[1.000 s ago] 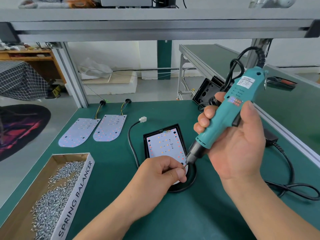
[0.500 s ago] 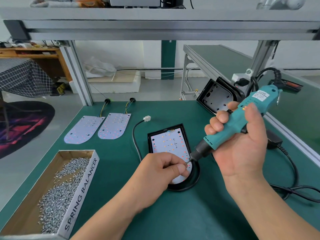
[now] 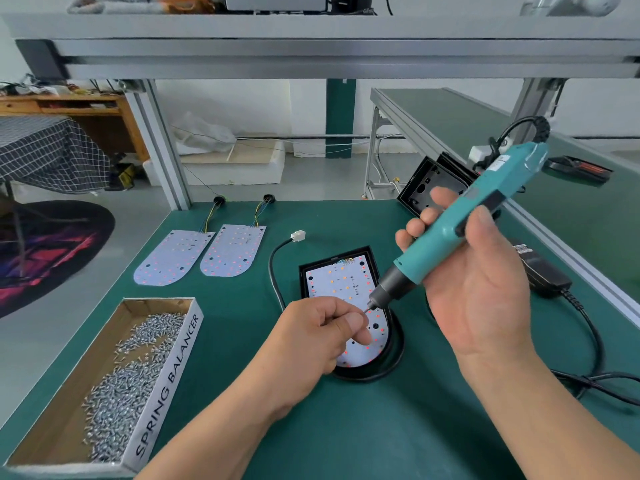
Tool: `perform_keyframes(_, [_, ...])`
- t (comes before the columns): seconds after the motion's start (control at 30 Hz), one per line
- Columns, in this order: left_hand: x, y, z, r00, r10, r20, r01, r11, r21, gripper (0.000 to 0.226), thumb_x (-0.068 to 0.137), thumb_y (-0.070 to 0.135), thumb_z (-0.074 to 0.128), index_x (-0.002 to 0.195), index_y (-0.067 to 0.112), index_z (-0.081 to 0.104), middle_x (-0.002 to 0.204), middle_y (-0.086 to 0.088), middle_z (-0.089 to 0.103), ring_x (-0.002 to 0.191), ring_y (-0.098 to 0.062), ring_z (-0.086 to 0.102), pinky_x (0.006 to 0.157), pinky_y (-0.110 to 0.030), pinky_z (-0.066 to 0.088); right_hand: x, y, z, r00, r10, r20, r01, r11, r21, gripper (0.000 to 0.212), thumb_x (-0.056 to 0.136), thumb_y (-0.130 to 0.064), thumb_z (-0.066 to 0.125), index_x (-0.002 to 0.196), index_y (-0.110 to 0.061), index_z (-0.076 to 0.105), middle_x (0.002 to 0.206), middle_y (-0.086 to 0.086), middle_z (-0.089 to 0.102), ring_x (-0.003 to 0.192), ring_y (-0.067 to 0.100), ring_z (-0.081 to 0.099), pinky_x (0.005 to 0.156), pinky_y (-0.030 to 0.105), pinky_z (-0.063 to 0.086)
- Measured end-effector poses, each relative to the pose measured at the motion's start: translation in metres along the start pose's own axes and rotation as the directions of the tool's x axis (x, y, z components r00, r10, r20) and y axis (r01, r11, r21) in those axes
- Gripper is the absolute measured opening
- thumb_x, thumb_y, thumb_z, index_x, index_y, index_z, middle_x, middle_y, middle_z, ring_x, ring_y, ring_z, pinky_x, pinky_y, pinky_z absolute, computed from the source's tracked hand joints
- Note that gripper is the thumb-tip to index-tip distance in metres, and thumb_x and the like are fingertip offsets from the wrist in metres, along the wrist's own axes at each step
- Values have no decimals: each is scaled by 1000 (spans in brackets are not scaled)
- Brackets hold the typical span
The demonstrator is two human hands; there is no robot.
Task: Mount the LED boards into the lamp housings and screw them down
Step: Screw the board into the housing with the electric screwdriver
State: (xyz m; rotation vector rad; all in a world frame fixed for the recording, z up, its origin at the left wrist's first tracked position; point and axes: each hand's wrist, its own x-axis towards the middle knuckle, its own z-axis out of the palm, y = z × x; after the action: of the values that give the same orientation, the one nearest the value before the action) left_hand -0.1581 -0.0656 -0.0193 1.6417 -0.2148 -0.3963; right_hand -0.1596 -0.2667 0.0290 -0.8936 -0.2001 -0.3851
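Bench (image 3: 346,427), green, lamp assembly in hand
- Lamp housing (image 3: 396,355): black, lying flat at centre; LED board (image 3: 341,282) seated inside it
- Left hand (image 3: 322,329): over the board's near end, fingers (image 3: 356,322) curled, thumb and forefinger pinched at the driver's tip, likely on a screw
- Right hand (image 3: 478,292): fingers wrapped round the teal screwdriver (image 3: 460,230), held slanted above the housing, bit at the left fingertips
- Progress, as judged: one board placed, screwing under way; two loose boards (image 3: 173,258) at far left and a second housing (image 3: 429,188) propped at the back are left to do
- Box of screws (image 3: 169,382): near left, well stocked
- Not made out: the screw itself; any screws already driven; the board's near-left part, under the left hand
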Motion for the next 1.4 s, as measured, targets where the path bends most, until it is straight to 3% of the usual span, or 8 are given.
perform_keyframes(0.17, [-4,5,2,999,6,44,-2,996,-94,24,108,12,59,89,10,74,75,1,67,53,-12,27,49,-21,25,-3,2,2,993,-119,-27,116,989,-87,64,67,-58,91,108,-20,60,105,8,72,87,22,68,77,30,54])
perform_keyframes(0.33, [-5,6,3,999,37,33,-37,999,-24,28,109,14,59,84,16,73,61,14,58,49,-8,30,48,-19,29,-3,4,0,1000,0,-25,3,993,118,54,89,-54,77,124,-17,58,110,9,70,92,21,62,91,36,51])
perform_keyframes(0.5, [-3,1,1,997,78,2,-78,982,175,36,107,23,62,74,31,73,51,21,51,47,-4,34,48,-16,31,-4,5,-1,1000,3,2,-4,997,83,30,111,-35,48,137,-22,54,107,9,68,104,28,67,106,50,53])
perform_keyframes(0.7, [0,-2,-3,996,92,3,-90,975,201,20,105,29,66,90,32,79,76,12,71,50,-5,40,50,-12,34,-2,11,-4,991,17,-131,-4,995,98,20,103,-33,64,118,-19,61,81,-1,58,72,16,60,89,39,58])
perform_keyframes(0.93, [2,-5,-8,993,116,36,-120,986,112,15,105,31,68,113,30,81,74,9,67,51,-1,47,52,-8,39,0,13,-6,983,19,-181,4,992,126,23,107,-35,61,117,-15,64,78,-3,53,70,13,52,91,35,57])
perform_keyframes(1.13, [9,1,-20,994,47,-97,-50,998,-27,34,89,51,65,93,19,76,71,1,62,49,-11,34,48,-22,31,2,15,-8,977,2,-212,30,989,147,20,105,-35,66,99,-17,61,77,-2,51,70,16,53,93,38,58])
perform_keyframes(1.27, [20,-4,-48,926,102,-362,58,913,405,26,99,46,68,84,24,70,63,9,59,50,-9,44,51,-25,38,3,18,-10,982,-3,-191,26,993,117,16,105,-31,67,97,-19,64,78,-1,53,71,18,55,95,40,58])
perform_keyframes(1.4, [26,-11,-45,939,57,-341,164,794,585,48,92,54,71,69,25,41,61,3,31,58,-19,28,58,-35,24,2,23,-11,993,13,-120,-6,998,63,18,101,-26,71,114,-15,65,79,0,54,72,18,56,94,39,57])
